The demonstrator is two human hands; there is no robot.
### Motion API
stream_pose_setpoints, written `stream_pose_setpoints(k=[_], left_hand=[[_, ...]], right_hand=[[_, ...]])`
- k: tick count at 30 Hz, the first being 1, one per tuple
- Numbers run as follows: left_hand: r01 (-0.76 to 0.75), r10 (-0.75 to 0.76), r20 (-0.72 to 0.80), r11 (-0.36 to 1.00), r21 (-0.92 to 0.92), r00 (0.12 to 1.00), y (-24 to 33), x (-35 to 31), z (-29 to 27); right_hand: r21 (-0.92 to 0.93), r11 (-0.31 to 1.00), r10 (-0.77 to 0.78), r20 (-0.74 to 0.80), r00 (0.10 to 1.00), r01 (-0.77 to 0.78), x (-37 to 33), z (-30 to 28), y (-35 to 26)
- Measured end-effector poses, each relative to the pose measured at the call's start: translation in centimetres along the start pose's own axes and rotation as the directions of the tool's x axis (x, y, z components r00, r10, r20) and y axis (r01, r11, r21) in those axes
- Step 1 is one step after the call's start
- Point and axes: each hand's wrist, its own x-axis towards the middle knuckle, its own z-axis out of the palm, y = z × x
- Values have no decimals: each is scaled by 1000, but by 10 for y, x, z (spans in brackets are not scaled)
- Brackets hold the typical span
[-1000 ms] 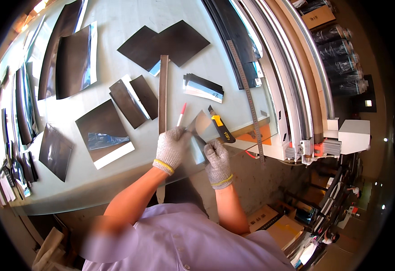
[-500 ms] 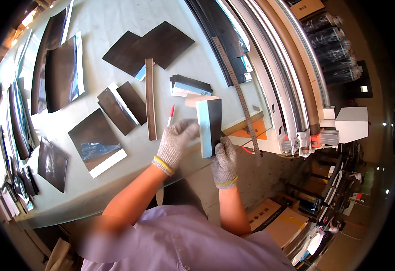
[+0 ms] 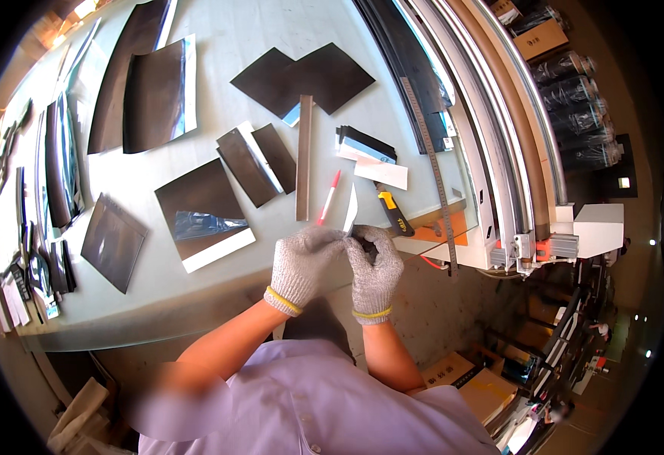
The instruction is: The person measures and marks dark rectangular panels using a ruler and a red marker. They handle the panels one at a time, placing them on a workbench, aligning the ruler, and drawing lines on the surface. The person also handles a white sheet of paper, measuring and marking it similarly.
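Above the front edge of the table, both my hands, in grey knitted gloves with yellow cuffs, meet at the fingertips. Between them stands a small strip of dark sheet with a pale face [image 3: 352,208], turned almost edge-on. My left hand [image 3: 298,262] pinches its lower left side. My right hand [image 3: 377,267] is closed around its lower right end, with a dark part showing among the fingers. A red-and-white marker [image 3: 330,196] lies just beyond my left hand. Past my right hand rests a yellow-and-black handled tool [image 3: 395,212], like a utility knife.
A long brown strip [image 3: 304,159], several dark sheets [image 3: 203,205] and a stack of small black strips [image 3: 368,142] with a pale card [image 3: 381,173] lie on the glassy table [image 3: 180,322]. A ruler [image 3: 432,159] and a long roller machine [image 3: 491,121] line the right side.
The strip has turned from broadside to nearly edge-on. My left hand has moved onto it beside my right. The yellow-and-black tool now shows, and the view has shifted left.
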Motion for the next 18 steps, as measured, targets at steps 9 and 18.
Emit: stream_pose_setpoints(k=[9, 18], left_hand=[[-275, 304, -40, 903, 329, 952, -2, -31, -54], [150, -196, -88, 915, -374, 977, -7, -47, -86]], right_hand=[[-157, 984, -72, 107, 992, 88, -28, 32, -6], [214, 959, 172, 82, 982, -186, -30, 46, 19]])
